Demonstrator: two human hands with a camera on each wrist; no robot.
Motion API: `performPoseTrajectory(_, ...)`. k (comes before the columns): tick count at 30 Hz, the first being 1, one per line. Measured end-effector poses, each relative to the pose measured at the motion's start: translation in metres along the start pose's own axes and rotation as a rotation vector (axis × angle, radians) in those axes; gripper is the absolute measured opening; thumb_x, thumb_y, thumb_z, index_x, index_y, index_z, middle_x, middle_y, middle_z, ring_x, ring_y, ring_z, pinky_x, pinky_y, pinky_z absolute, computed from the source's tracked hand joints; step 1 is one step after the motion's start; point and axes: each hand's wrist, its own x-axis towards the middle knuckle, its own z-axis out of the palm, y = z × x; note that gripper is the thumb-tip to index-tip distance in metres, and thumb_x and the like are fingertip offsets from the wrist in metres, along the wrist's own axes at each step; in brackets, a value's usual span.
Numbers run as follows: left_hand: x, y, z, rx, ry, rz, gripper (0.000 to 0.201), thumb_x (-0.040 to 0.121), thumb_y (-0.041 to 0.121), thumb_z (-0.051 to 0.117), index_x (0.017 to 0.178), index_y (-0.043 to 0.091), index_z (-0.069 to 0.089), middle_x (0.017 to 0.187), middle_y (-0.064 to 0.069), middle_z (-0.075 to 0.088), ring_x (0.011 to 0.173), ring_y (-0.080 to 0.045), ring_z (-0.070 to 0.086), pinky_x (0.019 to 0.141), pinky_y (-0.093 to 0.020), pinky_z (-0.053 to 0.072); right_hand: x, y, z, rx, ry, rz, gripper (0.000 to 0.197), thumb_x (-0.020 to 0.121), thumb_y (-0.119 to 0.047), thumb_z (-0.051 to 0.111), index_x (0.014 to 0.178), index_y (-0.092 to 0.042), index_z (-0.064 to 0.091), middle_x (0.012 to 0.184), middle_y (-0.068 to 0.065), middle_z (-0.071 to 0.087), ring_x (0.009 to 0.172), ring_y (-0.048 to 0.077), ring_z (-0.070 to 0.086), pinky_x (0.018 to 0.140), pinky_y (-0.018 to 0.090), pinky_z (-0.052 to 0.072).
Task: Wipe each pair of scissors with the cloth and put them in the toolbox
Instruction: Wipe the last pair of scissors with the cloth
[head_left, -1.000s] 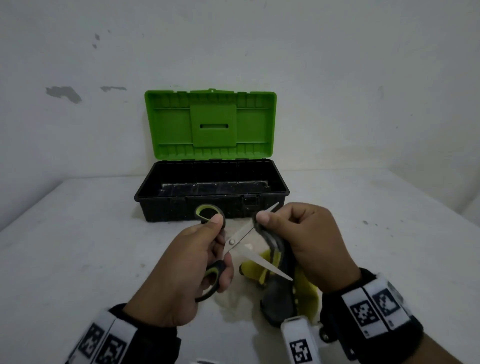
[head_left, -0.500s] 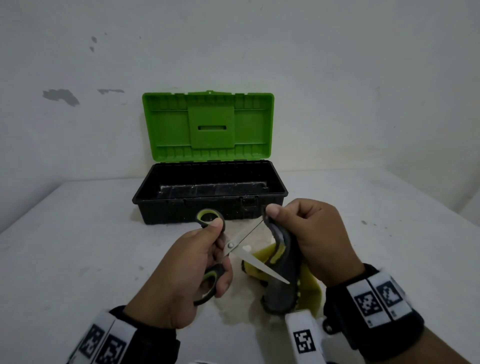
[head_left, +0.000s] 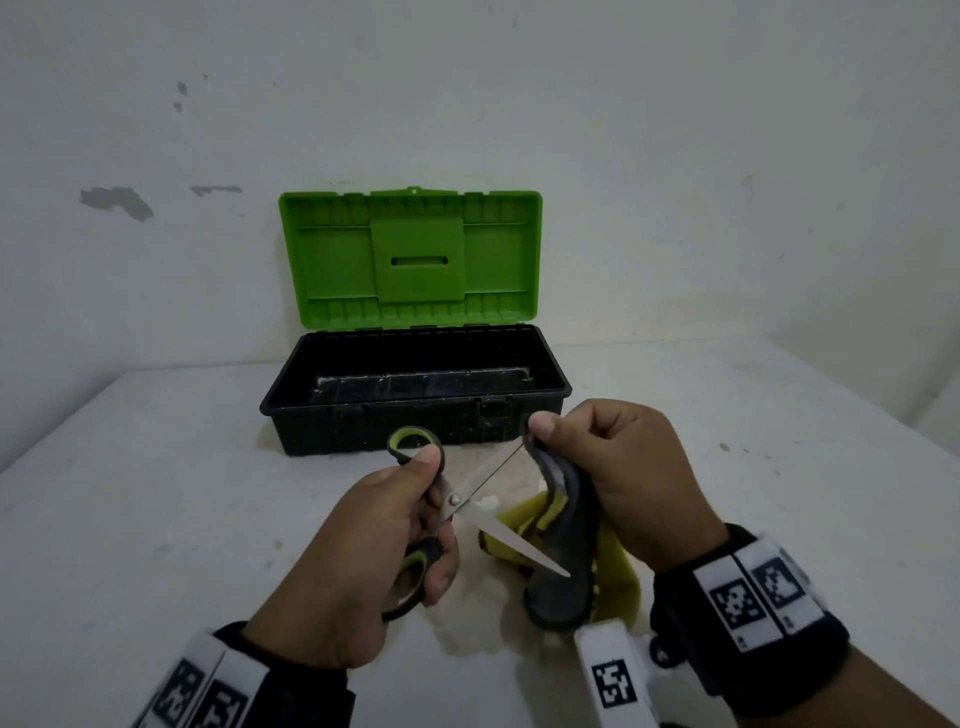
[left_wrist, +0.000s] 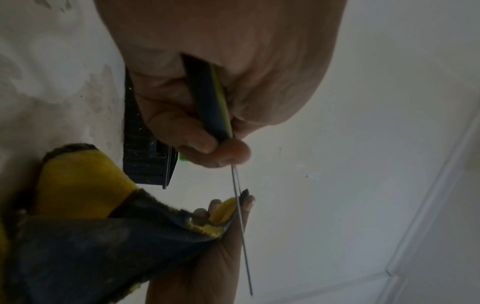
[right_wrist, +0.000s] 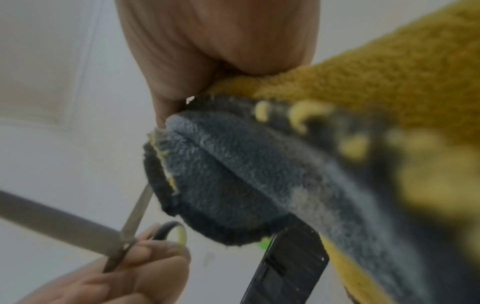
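- since a second ago the right hand (head_left: 618, 478) has drawn the cloth (head_left: 563, 540) out along the upper blade to its tip
- left hand (head_left: 358, 561) clenches the handles of the scissors (head_left: 467, 506), blades spread in a v towards the right
- right thumb and fingers pinch the cloth over the upper blade's tip; the lower blade lies bare, nearer the person
- toolbox (head_left: 415, 421) stands open just behind both hands
- blades are thin, shiny steel; cloth is fuzzy grey and yellow
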Motion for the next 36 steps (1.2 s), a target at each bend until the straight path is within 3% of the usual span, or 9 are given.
performPoseTrajectory(6, 0.003, -0.001, -0.001, 0.040, 0.119, 0.058, 0.038, 0.100, 0.040, 0.043, 0.085, 0.006, 0.051, 0.062, -0.015, 0.050, 0.041, -0.022, 0.045, 0.040, -0.024, 0.039, 0.016, 0.010, -0.022, -0.017, 0.121, 0.071, 0.053, 0.072, -0.054, 0.072, 0.060, -0.003, 0.064, 0.054, 0.009, 0.057, 0.052, 0.018, 0.050, 0.054, 0.031, 0.044)
performPoseTrajectory(11, 0.011, -0.004, -0.008, 0.318, 0.193, 0.168, 0.012, 0.096, 0.012, 0.045, 0.087, 0.006, 0.050, 0.061, -0.013, 0.061, 0.052, -0.014, 0.053, 0.054, -0.026, 0.042, 0.010, 0.009, -0.025, -0.130, 0.030, 0.070, 0.055, 0.094, -0.046, 0.059, 0.067, 0.002, 0.061, 0.056, 0.009, 0.064, 0.052, 0.018, 0.056, 0.056, 0.030, 0.048)
performPoseTrajectory(14, 0.017, -0.008, -0.010, 0.468, 0.202, 0.278, 0.011, 0.094, 0.009, 0.045, 0.092, 0.018, 0.051, 0.066, -0.009, 0.066, 0.055, -0.010, 0.053, 0.056, -0.025, 0.043, 0.003, 0.007, -0.018, -0.236, -0.049, 0.122, 0.052, 0.097, -0.045, 0.054, 0.064, -0.006, 0.056, 0.053, 0.002, 0.057, 0.049, 0.014, 0.050, 0.053, 0.025, 0.042)
performPoseTrajectory(20, 0.021, -0.017, -0.012, 0.644, 0.235, 0.529, 0.014, 0.097, 0.013, 0.050, 0.092, 0.026, 0.051, 0.076, -0.004, 0.062, 0.067, -0.010, 0.058, 0.061, -0.022, 0.049, -0.009, 0.000, 0.005, -0.063, -0.210, 0.340, 0.049, 0.099, -0.046, 0.054, 0.062, -0.016, 0.065, 0.060, 0.007, 0.064, 0.056, 0.019, 0.059, 0.063, 0.030, 0.049)
performPoseTrajectory(23, 0.023, -0.021, -0.014, 0.747, 0.267, 0.652, 0.016, 0.096, 0.015, 0.052, 0.089, 0.029, 0.051, 0.073, 0.002, 0.058, 0.070, -0.006, 0.055, 0.062, -0.020, 0.047, -0.008, -0.007, 0.012, 0.082, -0.203, 0.445, 0.060, 0.098, -0.045, 0.054, 0.046, -0.019, 0.068, 0.052, 0.003, 0.065, 0.048, 0.015, 0.063, 0.058, 0.027, 0.050)
performPoseTrajectory(26, 0.025, -0.025, -0.015, 0.864, 0.292, 0.762, 0.014, 0.096, 0.014, 0.053, 0.087, 0.025, 0.053, 0.072, 0.008, 0.053, 0.072, -0.003, 0.053, 0.062, -0.013, 0.043, -0.003, -0.011, 0.014, 0.162, -0.203, 0.539, 0.060, 0.091, -0.055, 0.058, 0.048, -0.015, 0.071, 0.055, 0.006, 0.067, 0.048, 0.017, 0.064, 0.059, 0.029, 0.050)
performPoseTrajectory(30, 0.029, -0.026, -0.016, 1.014, 0.300, 0.863, 0.016, 0.097, 0.010, 0.051, 0.085, 0.021, 0.056, 0.073, 0.005, 0.054, 0.063, -0.008, 0.052, 0.058, -0.024, 0.045, -0.002, -0.013, 0.017, 0.167, -0.311, 0.566, 0.056, 0.079, -0.062, 0.066, 0.056, -0.012, 0.072, 0.061, 0.007, 0.066, 0.052, 0.018, 0.061, 0.066, 0.032, 0.049)
performPoseTrajectory(33, 0.032, -0.026, -0.018, 1.069, 0.306, 0.939, 0.014, 0.093, 0.016, 0.046, 0.087, 0.016, 0.059, 0.072, 0.001, 0.058, 0.060, -0.012, 0.056, 0.069, -0.028, 0.045, -0.002, -0.012, 0.015, 0.158, -0.323, 0.524, 0.044, 0.091, -0.041, 0.065, 0.059, -0.011, 0.072, 0.063, 0.006, 0.065, 0.052, 0.014, 0.058, 0.063, 0.028, 0.048)
performPoseTrajectory(36, 0.030, -0.024, -0.021, 0.981, 0.316, 0.866, 0.005, 0.093, 0.017, 0.057, 0.094, 0.022, 0.058, 0.077, 0.008, 0.059, 0.069, -0.005, 0.058, 0.064, -0.024, 0.051, -0.004, -0.007, 0.011, 0.059, -0.338, 0.417, 0.039, 0.097, -0.027, 0.059, 0.067, -0.010, 0.078, 0.073, 0.013, 0.073, 0.064, 0.015, 0.065, 0.069, 0.027, 0.053)
